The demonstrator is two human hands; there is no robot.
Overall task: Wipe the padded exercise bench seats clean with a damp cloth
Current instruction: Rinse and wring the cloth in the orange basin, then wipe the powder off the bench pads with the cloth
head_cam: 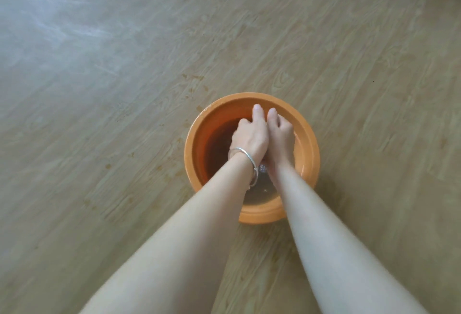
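Down at centre frame, an orange basin (308, 144) sits on the wood-patterned floor (124, 89), and both of the person's bare arms reach straight into it. Water (262, 190) fills the bottom, dark toward the upper left of the bowl, paler and glinting at the lower edge between the wrists. Left hand (250, 136) and right hand (280, 136) are pressed side by side, thumbs touching and pointing toward the far rim. Fingers (243, 122) on both hands are curled down and inward, closed over something beneath the palms, but what they grip is hidden. Only a pale scrap shows at the left hand's lower edge near the wrist, and I cannot tell whether that is the cloth; it is not clearly in view. A thin silver bangle (245, 157) rings the left wrist, hanging loose just above the waterline. Small dark droplet marks (192, 78) speckle the floor to the upper left of the basin and again lower left. Glare washes the floor pale across the upper left of the frame.
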